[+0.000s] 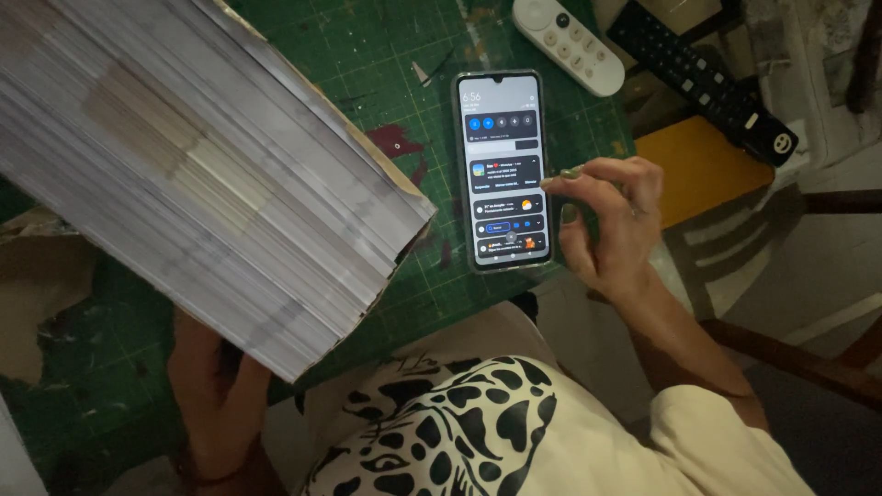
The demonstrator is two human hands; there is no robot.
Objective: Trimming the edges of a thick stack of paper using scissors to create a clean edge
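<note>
A thick book (193, 174) is held up at a tilt over the green cutting mat (386, 46), its page edges facing me. My left hand (216, 395) grips it from underneath at the lower edge. A smartphone (503, 170) with a lit screen lies flat on the mat to the right of the book. My right hand (606, 220) hovers at the phone's right edge, its index fingertip touching the screen, other fingers curled.
A white remote (568, 43) and a black remote (703, 78) lie beyond the phone at the upper right. An orange-yellow pad (698, 165) sits right of the mat. A wooden chair frame (790, 354) stands at the right. Torn brown paper (37, 285) lies at the left.
</note>
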